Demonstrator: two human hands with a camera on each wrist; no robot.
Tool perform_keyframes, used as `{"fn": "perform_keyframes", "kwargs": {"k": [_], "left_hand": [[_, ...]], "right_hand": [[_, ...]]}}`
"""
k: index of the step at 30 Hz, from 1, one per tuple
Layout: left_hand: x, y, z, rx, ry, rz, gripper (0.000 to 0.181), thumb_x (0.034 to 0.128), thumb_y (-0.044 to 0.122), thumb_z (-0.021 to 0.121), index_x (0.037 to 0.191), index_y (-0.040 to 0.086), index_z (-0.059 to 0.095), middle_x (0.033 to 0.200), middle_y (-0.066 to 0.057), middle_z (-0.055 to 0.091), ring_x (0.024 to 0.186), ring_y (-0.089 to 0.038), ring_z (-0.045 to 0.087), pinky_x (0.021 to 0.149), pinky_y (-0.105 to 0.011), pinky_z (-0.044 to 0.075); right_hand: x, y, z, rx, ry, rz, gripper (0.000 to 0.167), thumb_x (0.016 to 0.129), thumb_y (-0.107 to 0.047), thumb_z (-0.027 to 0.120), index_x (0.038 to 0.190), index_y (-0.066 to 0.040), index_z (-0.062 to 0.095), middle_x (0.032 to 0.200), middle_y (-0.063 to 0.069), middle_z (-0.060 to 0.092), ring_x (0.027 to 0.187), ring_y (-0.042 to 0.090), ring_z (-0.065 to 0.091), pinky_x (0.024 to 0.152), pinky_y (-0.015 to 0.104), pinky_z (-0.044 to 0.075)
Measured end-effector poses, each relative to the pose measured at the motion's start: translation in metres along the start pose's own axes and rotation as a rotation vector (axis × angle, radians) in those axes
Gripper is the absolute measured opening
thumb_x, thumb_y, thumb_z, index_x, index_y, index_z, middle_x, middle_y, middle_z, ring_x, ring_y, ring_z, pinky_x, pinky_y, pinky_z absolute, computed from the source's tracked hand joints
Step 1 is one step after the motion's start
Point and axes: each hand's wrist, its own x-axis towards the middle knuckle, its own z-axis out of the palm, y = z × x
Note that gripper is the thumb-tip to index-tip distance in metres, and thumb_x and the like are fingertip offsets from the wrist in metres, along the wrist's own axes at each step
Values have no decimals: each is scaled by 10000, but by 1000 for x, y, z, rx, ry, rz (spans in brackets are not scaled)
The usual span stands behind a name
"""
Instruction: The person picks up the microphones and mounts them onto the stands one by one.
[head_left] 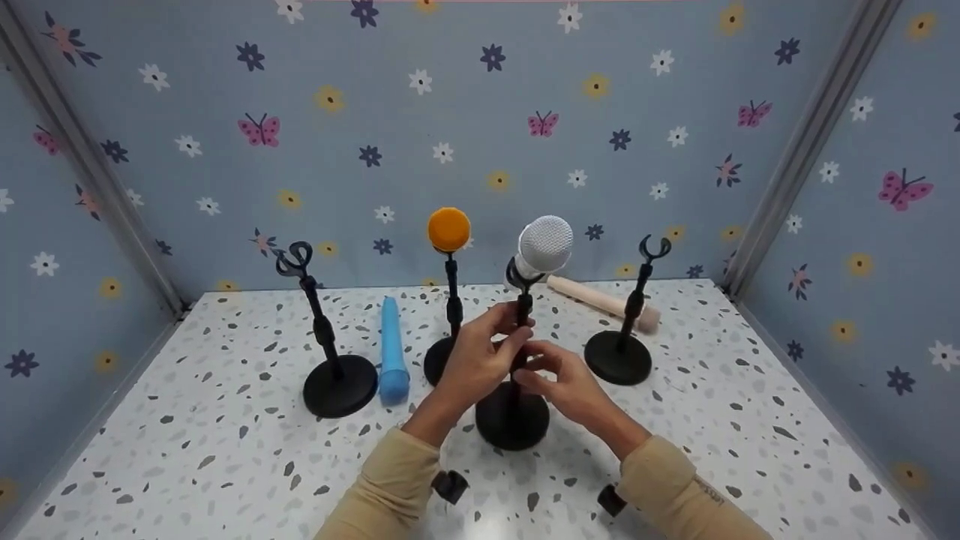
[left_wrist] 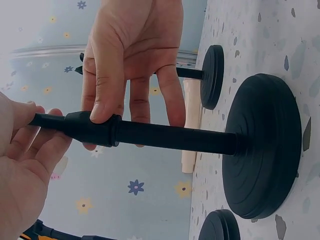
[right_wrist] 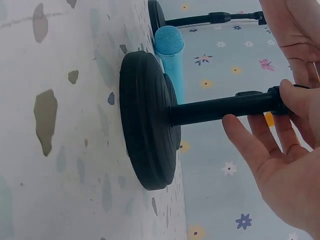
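Note:
A white microphone [head_left: 546, 244] sits in the clip of a black desk microphone stand [head_left: 512, 424], upright on the speckled tabletop. My left hand [head_left: 480, 356] pinches the thin upper part of its pole between thumb and fingers. Lower down, my right hand [head_left: 568, 382] holds the thicker collar [left_wrist: 92, 128], its thumb on one side and fingers on the other. In the right wrist view, the right hand's fingertips lie along the pole [right_wrist: 220, 109]. The round base rests flat on the table. The microphone is outside both wrist views.
Behind stands an orange-topped microphone [head_left: 448, 229] on its stand. A blue microphone [head_left: 391, 349] lies to the left, beside a stand with no microphone [head_left: 339, 386]. At right, a beige microphone [head_left: 600, 298] lies behind another bare stand [head_left: 619, 358]. Flowered walls [head_left: 480, 90] enclose the table.

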Motion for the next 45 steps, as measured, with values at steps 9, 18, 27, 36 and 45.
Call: {"fn": "perform_keyframes", "kwargs": {"k": [9, 18, 27, 36, 45], "left_hand": [[2, -2, 0, 17, -8, 15, 130, 990, 57, 657, 1118, 70, 677, 1004, 15, 713, 912, -124, 679, 811, -325, 573], [2, 2, -2, -1, -26, -28, 128, 990, 68, 661, 1116, 53, 676, 988, -25, 715, 921, -149, 682, 844, -368, 578], [8, 10, -6, 3, -57, -86, 112, 985, 66, 669, 1087, 23, 681, 949, -88, 729, 905, -241, 693, 837, -393, 579], [6, 38, -13, 7, -70, -73, 130, 988, -31, 614, 1101, -69, 664, 953, -257, 707, 919, -410, 679, 854, -514, 556], [4, 41, -18, 48, -60, -8, 74, 953, -39, 662, 1002, -82, 695, 883, -167, 738, 894, -319, 734, 810, -434, 580]], "right_hand": [[0, -4, -1, -16, -81, -35, 499, 1037, -174, 609, 1500, -53, 469, 1397, 111, 591, 1252, 263, 579, 1012, 450, 499], [6, -2, 4, 15, 6, 42, 392, 965, -158, 721, 1316, -53, 582, 1220, 99, 616, 1132, 279, 641, 881, 406, 571], [7, 0, -2, 50, -86, 12, 419, 1019, -193, 644, 1399, -36, 563, 1274, 126, 630, 1172, 270, 635, 929, 452, 556], [20, 3, -5, 102, -113, 75, 373, 955, -210, 739, 1265, -46, 611, 1191, 159, 643, 1089, 250, 664, 862, 449, 584], [14, 4, -3, 127, -183, 34, 448, 1035, -187, 614, 1413, 37, 527, 1324, 179, 621, 1231, 331, 597, 934, 477, 546]]}}
